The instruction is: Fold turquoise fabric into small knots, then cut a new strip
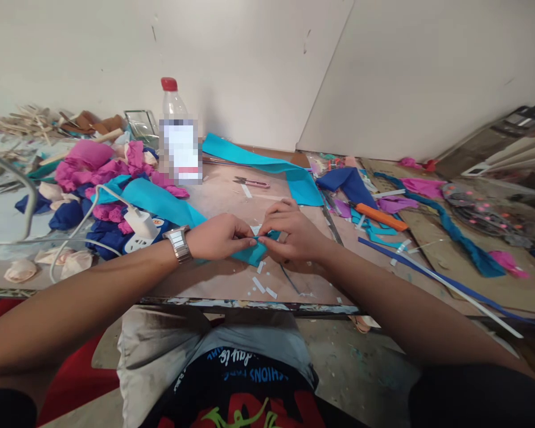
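Observation:
Both of my hands meet over the middle of the table, pinching a turquoise fabric strip (pixel 249 255). My left hand (pixel 223 236), with a metal watch at the wrist, grips the cloth's edge between thumb and index finger. Close beside it, my right hand (pixel 292 232) is closed on the same edge, its fingers curled and partly hiding the cloth. Small white paper strips (pixel 258 285) lie on the table just below the hands. Behind them rests a pair of thread snips (pixel 252 182) with a pinkish handle.
A bunched pile of pink and blue fabric (pixel 89 163) lies left, with a white charger plug (pixel 141 224) and cable. A red-capped bottle (pixel 169 95) stands behind a phone (pixel 181 151). Rightward lie an orange utility knife (pixel 381 217), fabric scraps and a long white strip (pixel 463 294).

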Available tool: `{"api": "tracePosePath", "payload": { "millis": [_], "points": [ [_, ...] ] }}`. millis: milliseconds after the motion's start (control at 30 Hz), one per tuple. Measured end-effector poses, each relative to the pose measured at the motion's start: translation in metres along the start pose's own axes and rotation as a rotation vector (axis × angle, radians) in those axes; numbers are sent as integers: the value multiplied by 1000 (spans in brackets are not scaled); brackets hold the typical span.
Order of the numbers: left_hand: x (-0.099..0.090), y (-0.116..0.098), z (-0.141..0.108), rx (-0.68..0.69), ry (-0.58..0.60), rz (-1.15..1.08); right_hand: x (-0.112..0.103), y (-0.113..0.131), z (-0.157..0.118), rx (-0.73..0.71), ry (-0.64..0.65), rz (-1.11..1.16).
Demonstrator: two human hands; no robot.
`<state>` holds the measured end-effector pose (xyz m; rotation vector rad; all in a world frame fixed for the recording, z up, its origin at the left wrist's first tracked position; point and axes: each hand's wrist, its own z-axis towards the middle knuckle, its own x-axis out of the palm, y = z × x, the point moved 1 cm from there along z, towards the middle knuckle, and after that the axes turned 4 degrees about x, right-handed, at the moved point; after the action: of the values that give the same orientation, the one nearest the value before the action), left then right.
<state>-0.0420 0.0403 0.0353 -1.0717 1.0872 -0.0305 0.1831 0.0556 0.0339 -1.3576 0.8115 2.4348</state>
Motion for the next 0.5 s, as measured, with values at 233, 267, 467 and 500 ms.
{"api": "tracePosePath", "payload": {
  "millis": [233,267,467,500],
  "points": [
    [-3,6,3,-3,39,-86,2,-3,-2,-29,-33,-47],
    [-3,6,3,-5,40,-86,2,-3,-2,-29,-35,-55],
    [-4,2,2,-13,43,-82,1,0,-1,-46,-71,-87],
    [-4,2,2,-9,45,-90,0,1,-1,-49,-82,-87]
  ]
}}
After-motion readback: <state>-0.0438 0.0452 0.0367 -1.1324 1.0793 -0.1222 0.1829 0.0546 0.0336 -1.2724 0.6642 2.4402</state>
